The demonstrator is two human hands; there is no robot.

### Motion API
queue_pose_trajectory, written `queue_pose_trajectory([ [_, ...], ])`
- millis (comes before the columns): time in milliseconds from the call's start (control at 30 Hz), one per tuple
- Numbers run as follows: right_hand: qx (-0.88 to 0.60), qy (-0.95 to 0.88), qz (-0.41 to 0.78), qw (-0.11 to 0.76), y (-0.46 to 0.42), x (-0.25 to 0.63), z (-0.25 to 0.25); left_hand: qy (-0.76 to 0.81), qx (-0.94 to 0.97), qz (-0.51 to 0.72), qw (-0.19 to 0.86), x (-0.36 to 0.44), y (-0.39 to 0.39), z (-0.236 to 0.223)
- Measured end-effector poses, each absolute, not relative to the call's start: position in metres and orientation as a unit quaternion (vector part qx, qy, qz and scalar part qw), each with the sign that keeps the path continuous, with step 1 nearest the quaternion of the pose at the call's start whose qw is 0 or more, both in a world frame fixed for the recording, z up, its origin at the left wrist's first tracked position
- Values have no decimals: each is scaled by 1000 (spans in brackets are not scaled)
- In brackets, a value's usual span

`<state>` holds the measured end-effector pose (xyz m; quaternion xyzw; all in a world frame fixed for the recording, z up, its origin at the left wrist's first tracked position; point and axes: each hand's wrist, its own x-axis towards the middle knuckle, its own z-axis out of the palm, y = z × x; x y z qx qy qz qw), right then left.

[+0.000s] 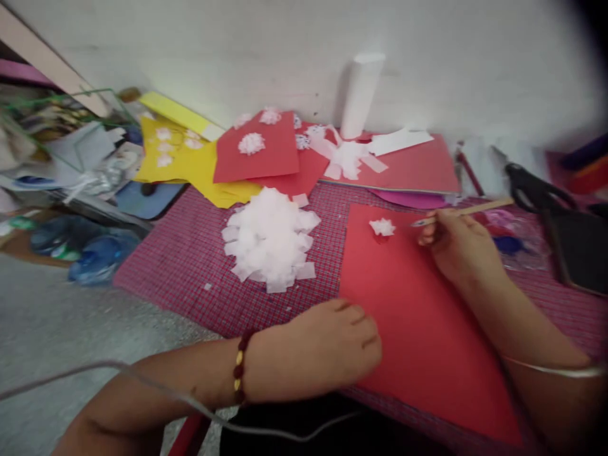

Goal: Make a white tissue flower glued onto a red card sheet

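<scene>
My left hand [316,348] rests with its fingers curled under at the near left edge of a red paper sheet [418,304]; nothing shows in it, though the fingertips are hidden. Between the fingers of my right hand [463,244] is a slim wooden-handled paintbrush [479,208], its grey tip pointing left over the sheet. Just left of that tip, a small white frilled paper flower [382,227] sits on the sheet, with a dark red wet-looking patch below it. A heap of white paper strips [273,240] lies left of the sheet.
Behind are red cards with paper flowers [259,149], yellow sheets [178,161] and a white paper roll [361,95] standing upright. Black-handled scissors [532,183] and a dark flat object [582,247] lie at right. A grey cable [190,399] crosses my left arm. Plastic bottles [95,253] stand lower left.
</scene>
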<state>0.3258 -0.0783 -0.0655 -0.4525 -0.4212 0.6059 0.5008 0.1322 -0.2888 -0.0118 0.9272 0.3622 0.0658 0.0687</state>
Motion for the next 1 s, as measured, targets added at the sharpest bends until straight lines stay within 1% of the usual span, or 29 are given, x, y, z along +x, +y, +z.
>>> queue_pose_trajectory([
  [67,-464,-414,606,495,-77,327,-65,356,928,68,89,117,-316,-5],
  [133,-464,-408,611,495,-77,329,-65,418,901,91,71,93,-339,-7],
  [267,-448,-417,608,506,-78,330,-66,628,752,191,-61,39,-363,-30],
  [367,-449,-425,598,510,-79,329,-68,704,674,204,-97,16,-367,-49],
  [533,-449,-425,597,511,-79,328,-67,745,639,184,-50,11,-366,-61],
  [733,-453,-427,603,498,-74,333,-71,758,594,265,-41,-14,-357,-41],
  [867,-449,-444,595,498,-71,339,-77,773,587,238,-40,-43,-345,-34],
  [1000,-449,-446,599,491,-71,342,-79,753,626,198,-34,-53,-336,-44],
])
